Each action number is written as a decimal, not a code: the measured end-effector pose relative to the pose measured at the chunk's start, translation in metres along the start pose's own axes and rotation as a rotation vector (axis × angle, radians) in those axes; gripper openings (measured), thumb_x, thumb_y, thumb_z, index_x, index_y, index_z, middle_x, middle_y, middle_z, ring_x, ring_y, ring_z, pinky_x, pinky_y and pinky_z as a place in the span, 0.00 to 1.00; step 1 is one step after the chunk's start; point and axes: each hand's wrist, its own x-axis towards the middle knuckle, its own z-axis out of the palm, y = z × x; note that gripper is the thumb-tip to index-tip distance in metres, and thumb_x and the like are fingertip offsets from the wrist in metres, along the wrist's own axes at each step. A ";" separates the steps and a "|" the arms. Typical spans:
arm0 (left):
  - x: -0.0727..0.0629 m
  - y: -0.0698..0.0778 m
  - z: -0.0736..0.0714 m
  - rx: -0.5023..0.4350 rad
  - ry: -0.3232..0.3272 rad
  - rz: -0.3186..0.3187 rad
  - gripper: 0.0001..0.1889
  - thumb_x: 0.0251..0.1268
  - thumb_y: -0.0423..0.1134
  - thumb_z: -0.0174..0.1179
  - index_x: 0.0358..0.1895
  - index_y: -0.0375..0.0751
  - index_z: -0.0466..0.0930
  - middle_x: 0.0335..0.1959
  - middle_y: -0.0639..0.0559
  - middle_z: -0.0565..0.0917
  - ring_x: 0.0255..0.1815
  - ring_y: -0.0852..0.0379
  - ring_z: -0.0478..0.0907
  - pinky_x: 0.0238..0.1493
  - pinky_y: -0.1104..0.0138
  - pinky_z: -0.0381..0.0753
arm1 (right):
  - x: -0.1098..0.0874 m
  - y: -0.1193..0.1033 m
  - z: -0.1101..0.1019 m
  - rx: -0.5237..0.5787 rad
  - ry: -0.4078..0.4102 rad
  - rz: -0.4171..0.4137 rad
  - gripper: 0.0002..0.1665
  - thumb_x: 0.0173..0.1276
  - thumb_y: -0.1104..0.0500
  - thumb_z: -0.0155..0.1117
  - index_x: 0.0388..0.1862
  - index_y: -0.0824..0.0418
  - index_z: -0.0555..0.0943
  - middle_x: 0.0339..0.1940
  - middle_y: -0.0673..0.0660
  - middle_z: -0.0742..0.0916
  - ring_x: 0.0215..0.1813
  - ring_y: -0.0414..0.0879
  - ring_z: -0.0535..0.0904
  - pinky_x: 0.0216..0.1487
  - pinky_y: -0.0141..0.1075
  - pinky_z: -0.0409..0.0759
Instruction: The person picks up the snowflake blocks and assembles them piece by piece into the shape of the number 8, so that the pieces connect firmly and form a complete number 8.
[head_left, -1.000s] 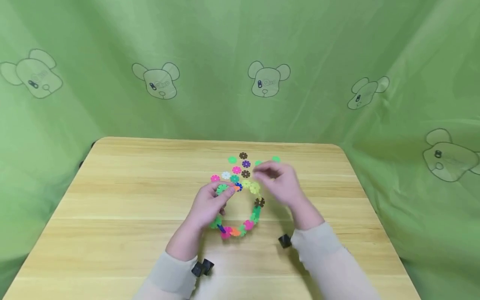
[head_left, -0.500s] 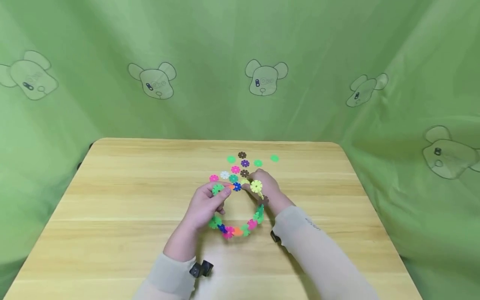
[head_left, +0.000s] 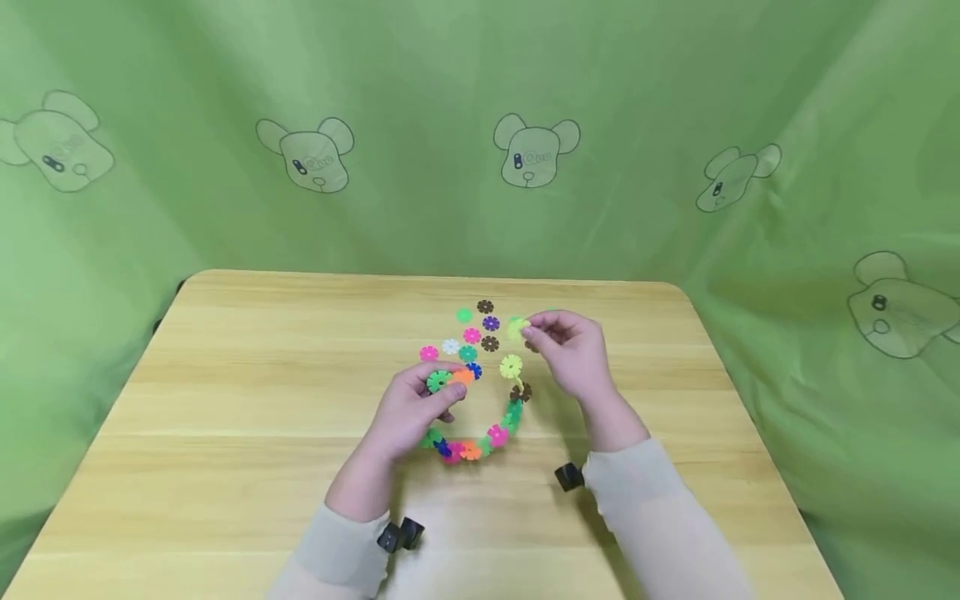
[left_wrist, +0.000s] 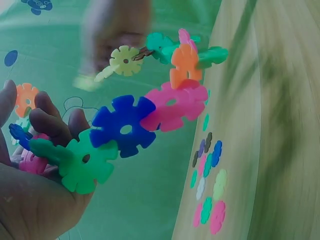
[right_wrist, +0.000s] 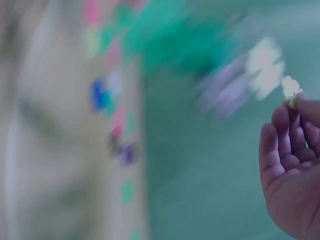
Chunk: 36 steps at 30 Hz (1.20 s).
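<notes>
My left hand (head_left: 411,410) grips one end of a chain of notched plastic snowflake discs, with an orange disc (head_left: 462,377) at its thumb and fingertips. From there the chain hangs in a loop through green, blue (left_wrist: 125,126), pink (left_wrist: 175,106) and brown discs to a yellow disc (head_left: 511,366) at its far end. Above that end, my right hand (head_left: 573,354) pinches a yellow snowflake disc (head_left: 519,328) between thumb and forefinger. The right wrist view shows this small disc (right_wrist: 291,89) at the fingertips, with blurred chain discs beside it.
Several loose snowflake discs lie flat on the wooden table (head_left: 225,375) beyond the hands, among them a white disc (head_left: 450,346), a purple disc (head_left: 491,323) and a brown disc (head_left: 485,307). A green curtain (head_left: 420,225) hangs behind the table.
My right hand reached in to the loose discs, then drew back up and right with a yellow disc pinched. The left hand stays nearly in place, its orange disc now turned flatter to view.
</notes>
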 end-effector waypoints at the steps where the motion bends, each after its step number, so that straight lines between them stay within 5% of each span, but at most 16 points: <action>1: 0.000 0.000 0.000 -0.003 0.003 0.005 0.16 0.74 0.32 0.65 0.61 0.31 0.83 0.43 0.47 0.84 0.33 0.54 0.81 0.39 0.62 0.89 | -0.005 -0.011 0.001 0.018 -0.022 -0.058 0.05 0.69 0.76 0.68 0.43 0.78 0.84 0.37 0.67 0.89 0.35 0.41 0.85 0.41 0.29 0.87; 4: 0.000 0.001 0.000 -0.025 0.005 0.017 0.15 0.74 0.31 0.65 0.60 0.30 0.83 0.43 0.48 0.86 0.36 0.57 0.81 0.40 0.62 0.89 | -0.019 -0.034 0.007 0.012 -0.135 -0.154 0.04 0.67 0.77 0.70 0.40 0.76 0.85 0.35 0.64 0.90 0.35 0.40 0.86 0.39 0.30 0.88; 8: 0.000 0.003 0.002 -0.031 0.005 0.044 0.15 0.74 0.30 0.65 0.60 0.30 0.83 0.44 0.49 0.85 0.35 0.57 0.80 0.39 0.63 0.88 | -0.029 -0.044 0.014 -0.021 -0.181 -0.151 0.05 0.66 0.77 0.71 0.39 0.73 0.87 0.34 0.62 0.91 0.34 0.43 0.87 0.37 0.31 0.88; 18: -0.001 0.000 0.006 -0.021 0.042 0.069 0.15 0.71 0.29 0.67 0.58 0.31 0.84 0.50 0.41 0.87 0.35 0.55 0.81 0.40 0.63 0.88 | -0.033 -0.046 0.019 -0.032 -0.196 -0.156 0.05 0.66 0.77 0.72 0.38 0.72 0.88 0.33 0.62 0.90 0.33 0.47 0.88 0.35 0.32 0.89; 26: -0.002 0.003 0.004 -0.002 0.106 0.091 0.13 0.71 0.30 0.68 0.57 0.34 0.86 0.43 0.46 0.87 0.28 0.58 0.79 0.39 0.64 0.88 | -0.031 -0.052 0.012 -0.035 -0.087 -0.248 0.08 0.62 0.81 0.70 0.36 0.73 0.87 0.32 0.62 0.90 0.31 0.41 0.86 0.36 0.30 0.88; 32: -0.001 0.005 0.006 -0.001 0.054 0.130 0.14 0.71 0.28 0.68 0.57 0.30 0.85 0.46 0.41 0.86 0.30 0.55 0.80 0.39 0.64 0.87 | -0.032 -0.051 0.017 -0.081 -0.182 -0.252 0.07 0.64 0.79 0.71 0.36 0.70 0.88 0.33 0.58 0.91 0.31 0.43 0.86 0.34 0.31 0.88; 36: -0.001 0.002 0.010 0.015 0.051 0.134 0.13 0.70 0.29 0.68 0.56 0.30 0.86 0.44 0.40 0.88 0.30 0.55 0.81 0.37 0.66 0.86 | -0.035 -0.051 0.022 -0.067 -0.168 -0.242 0.08 0.64 0.80 0.71 0.36 0.71 0.88 0.32 0.59 0.90 0.30 0.45 0.86 0.31 0.31 0.87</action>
